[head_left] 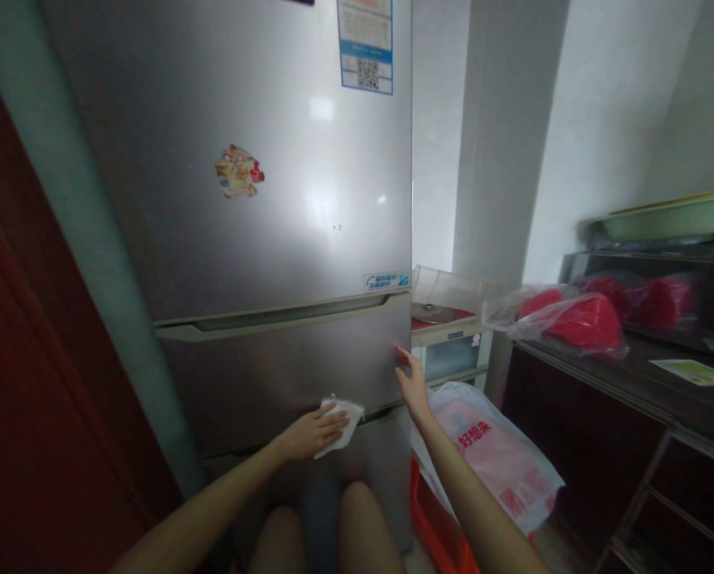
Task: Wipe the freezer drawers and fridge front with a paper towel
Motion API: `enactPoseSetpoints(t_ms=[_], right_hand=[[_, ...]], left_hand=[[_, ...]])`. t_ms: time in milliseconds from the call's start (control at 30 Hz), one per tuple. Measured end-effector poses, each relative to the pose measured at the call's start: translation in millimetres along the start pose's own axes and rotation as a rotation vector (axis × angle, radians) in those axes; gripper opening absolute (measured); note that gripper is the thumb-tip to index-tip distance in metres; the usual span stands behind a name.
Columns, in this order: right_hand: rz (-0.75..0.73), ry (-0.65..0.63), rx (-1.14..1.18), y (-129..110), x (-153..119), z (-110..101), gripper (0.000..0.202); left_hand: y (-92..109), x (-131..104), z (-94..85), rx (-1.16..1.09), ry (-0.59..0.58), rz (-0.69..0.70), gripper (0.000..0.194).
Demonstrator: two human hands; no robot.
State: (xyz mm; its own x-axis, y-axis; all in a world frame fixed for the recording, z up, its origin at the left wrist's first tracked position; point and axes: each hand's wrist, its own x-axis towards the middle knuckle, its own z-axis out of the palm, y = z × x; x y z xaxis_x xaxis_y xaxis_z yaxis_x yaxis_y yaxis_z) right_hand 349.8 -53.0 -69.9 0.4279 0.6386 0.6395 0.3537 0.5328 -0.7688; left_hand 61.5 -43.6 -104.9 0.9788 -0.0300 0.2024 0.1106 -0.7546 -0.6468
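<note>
A silver refrigerator [255, 247] with stacked doors stands in front of me. My left hand [312, 434] holds a white wipe [348, 416] flat under its fingers, against the front near the gap between the middle and lower doors. At the right edge of the middle door, my right hand [413, 384] touches the surface with bent, parted fingers and holds nothing. A round food magnet [237, 171] sits on the upper door. Above the handle recess is a small blue label [386, 281].
To the right, a white plastic bag [492, 454] with red print rests over an orange-red bin [432, 518]. Red items in clear plastic [584, 319] lie on the dark counter [644, 371]. A small cabinet [453, 357] stands behind. On the left is a dark red door [46, 359].
</note>
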Motion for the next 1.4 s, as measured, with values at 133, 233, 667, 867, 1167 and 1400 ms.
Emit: enactPoseSetpoints(t_ms=[133,233,667,867,1167,1400], right_hand=[[0.012,0.013,-0.007,0,0,2,0.047],[0.021,0.023,-0.012,-2,1,3,0.049],[0.004,0.026,-0.03,0,0,5,0.048],[-0.015,0.026,-0.032,3,1,5,0.047],[-0.003,0.022,-0.048,0,1,5,0.047],[0.011,0.008,-0.067,-3,2,4,0.048]], left_hand=[[-27,-1,-27.6,0.025,0.009,-0.027,0.027],[-60,1,-68.0,0.102,0.038,-0.129,0.033],[-55,7,-73.2,0.142,0.028,-0.346,0.046],[8,-27,-2.3,0.038,-0.021,-0.136,0.035],[-50,-18,-66.8,0.062,0.005,-0.194,0.04],[-116,-8,-131.5,0.26,0.181,-0.52,0.049]])
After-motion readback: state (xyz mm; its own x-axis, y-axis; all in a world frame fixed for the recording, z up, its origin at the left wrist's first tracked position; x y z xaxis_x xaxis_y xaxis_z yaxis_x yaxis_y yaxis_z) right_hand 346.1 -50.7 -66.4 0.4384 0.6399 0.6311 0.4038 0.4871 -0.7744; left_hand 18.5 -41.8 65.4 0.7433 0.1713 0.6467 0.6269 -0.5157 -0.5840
